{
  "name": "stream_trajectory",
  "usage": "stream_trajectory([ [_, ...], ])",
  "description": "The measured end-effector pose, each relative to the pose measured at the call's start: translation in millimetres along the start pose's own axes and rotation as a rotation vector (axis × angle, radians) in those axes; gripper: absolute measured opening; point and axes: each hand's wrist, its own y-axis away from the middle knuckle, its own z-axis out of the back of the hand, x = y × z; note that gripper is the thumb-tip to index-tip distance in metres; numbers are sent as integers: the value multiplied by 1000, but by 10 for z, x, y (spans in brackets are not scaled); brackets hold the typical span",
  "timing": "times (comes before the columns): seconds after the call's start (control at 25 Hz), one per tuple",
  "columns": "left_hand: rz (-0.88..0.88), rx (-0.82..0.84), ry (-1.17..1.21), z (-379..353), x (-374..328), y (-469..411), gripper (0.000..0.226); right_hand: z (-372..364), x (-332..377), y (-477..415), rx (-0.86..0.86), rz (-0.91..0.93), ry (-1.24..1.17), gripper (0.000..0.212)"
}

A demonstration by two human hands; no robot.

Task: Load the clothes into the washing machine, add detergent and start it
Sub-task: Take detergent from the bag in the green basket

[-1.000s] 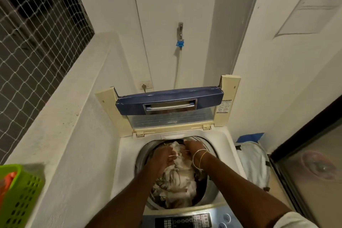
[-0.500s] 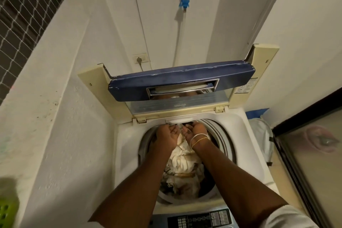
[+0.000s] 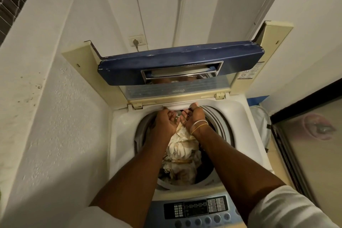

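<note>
Washing machine (image 3: 238, 116) beside white wall (image 3: 64, 126)

Top-loader washing machine (image 3: 122, 131) fills centre and lower frame; lid (image 3: 181, 65) hinged up at the back; drum (image 3: 220, 126) open, pale crumpled clothes (image 3: 183, 155) piled inside, heaped through its middle; control panel (image 3: 196, 209) on the front edge, bottom centre; floor (image 3: 275, 155) visible only as a narrow strip at right; white bag (image 3: 260, 122) on it, just beside the machine.
</note>
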Motion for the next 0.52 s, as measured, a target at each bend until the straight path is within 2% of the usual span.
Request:
stream_trajectory([
  [0.24, -46, -47, -30, 45, 102, 1, 26, 0, -78, 8, 50, 1, -34, 39],
  [0.36, -94, -38, -43, 94, 223, 139, 29, 78, -192, 51, 90, -10, -51, 55],
  [0.52, -133, -18, -90, 220, 344, 284, 27, 226, -203, 140, 67, 29, -20, 44],
])
